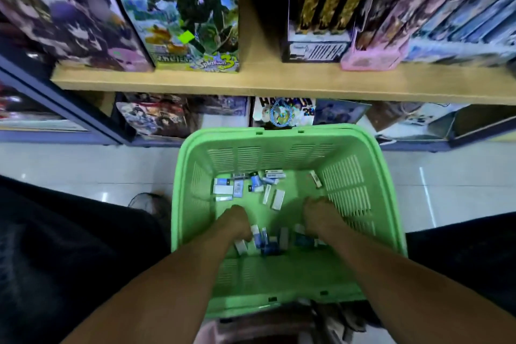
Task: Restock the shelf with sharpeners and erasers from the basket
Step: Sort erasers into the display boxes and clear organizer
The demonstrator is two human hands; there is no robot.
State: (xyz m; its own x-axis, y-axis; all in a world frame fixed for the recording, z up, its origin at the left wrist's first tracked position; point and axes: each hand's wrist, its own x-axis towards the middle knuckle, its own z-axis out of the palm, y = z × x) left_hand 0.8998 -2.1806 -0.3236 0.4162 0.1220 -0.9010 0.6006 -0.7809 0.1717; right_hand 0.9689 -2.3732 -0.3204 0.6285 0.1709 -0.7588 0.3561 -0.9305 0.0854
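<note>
A pale wooden shelf board [279, 84] lined with glossy printed boxes is seen at twelve o'clock of a green slotted plastic basket [391, 204], on whose floor small white and blue boxed erasers and sharpeners [252, 186] are scattered. Both hands are lowered inside: the left hand [236, 222] is curled, a small white packet [240, 246] lying at its fingers at six o'clock, while the right hand [318, 215] is bent over the packets, its finger state not discernible.
</note>
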